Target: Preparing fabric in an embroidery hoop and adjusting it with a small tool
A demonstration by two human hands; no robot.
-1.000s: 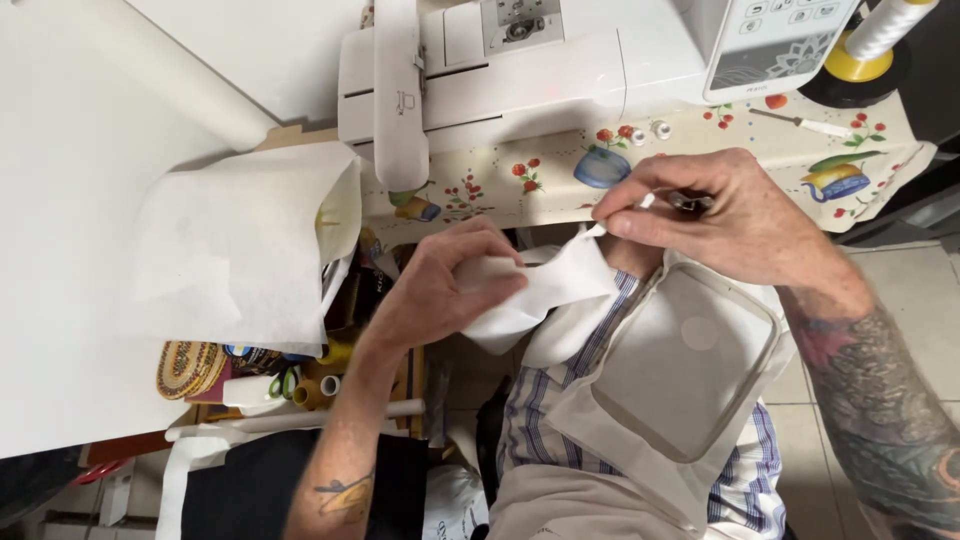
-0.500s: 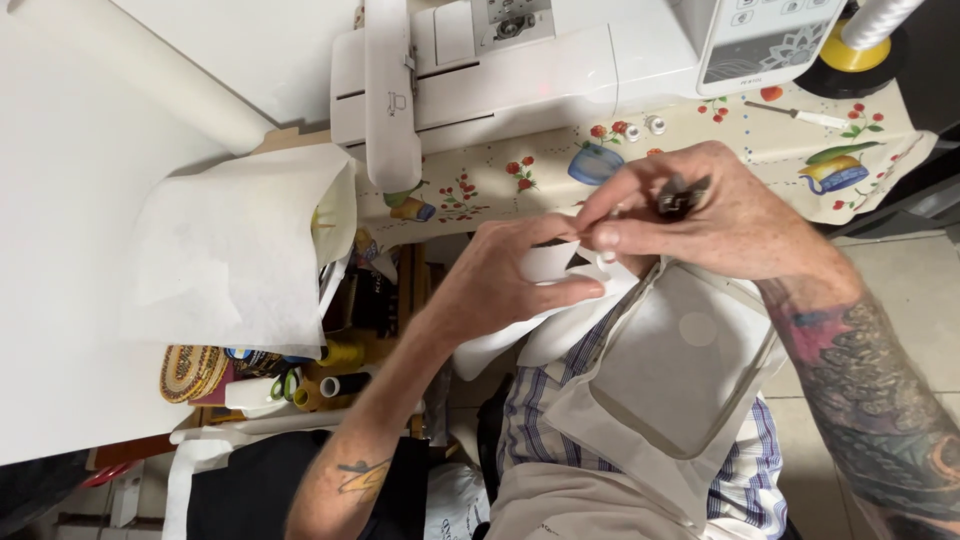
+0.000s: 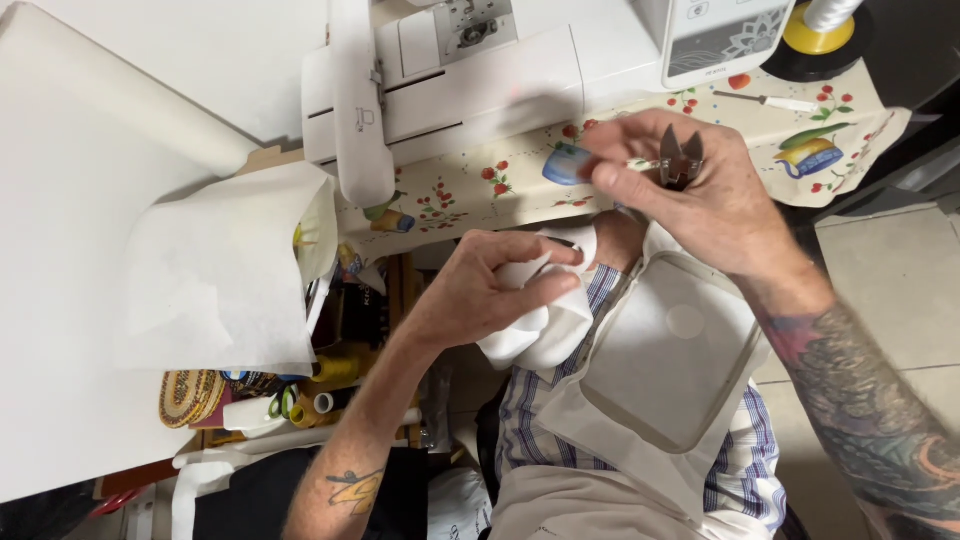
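Observation:
My left hand [image 3: 480, 290] pinches a bunched piece of white fabric [image 3: 535, 335] over my lap. Raised above it near the table edge, my right hand [image 3: 690, 190] holds small dark metal snips [image 3: 680, 160] and pinches a thin white bit between thumb and fingers. Under my right wrist, a white embroidery hoop [image 3: 670, 360] with stretched white fabric lies on my lap, against a striped shirt [image 3: 540, 420].
A white sewing machine [image 3: 460, 80] stands on a flower-printed tablecloth [image 3: 480, 190]. A yellow-based thread spool [image 3: 815, 25] sits at the top right. White sheet material [image 3: 215, 275] hangs at the left above a woven basket [image 3: 190, 395] and assorted supplies.
My right hand has lifted up and to the right, away from the fabric, carrying the snips. My left hand has kept its pinch on the white fabric and shifted slightly.

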